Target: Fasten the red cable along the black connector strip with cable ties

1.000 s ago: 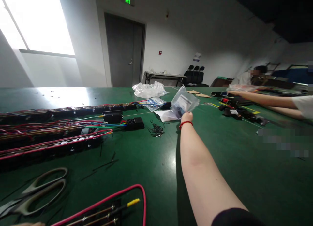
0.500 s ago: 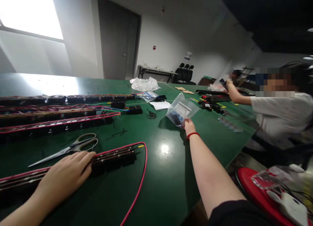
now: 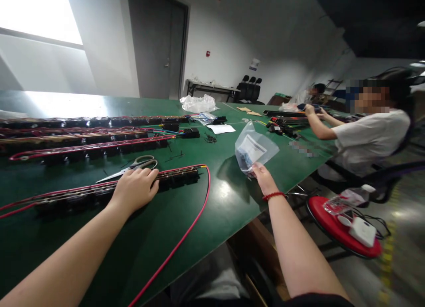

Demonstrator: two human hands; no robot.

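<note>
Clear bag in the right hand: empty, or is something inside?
Not empty: dark bluish contents show through the clear bag, near the right hand; exactly what, I cannot tell.

Nearest black strip (image 3: 177, 178) is partly hidden by left hand (image 3: 136, 187) | red cable (image 3: 184, 238) is cut off by bottom edge | print on clear bag's (image 3: 268, 148) label (image 3: 253, 147) cannot be read

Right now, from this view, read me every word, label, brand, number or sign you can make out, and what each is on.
No text reads clearly.
White label on or inside the clear bag: lines of print, too blurred.
Notice on the far wall: too small.
Red box on that wall: any marking too small.
Bottle on the red seat: any lettering too blurred.
</note>
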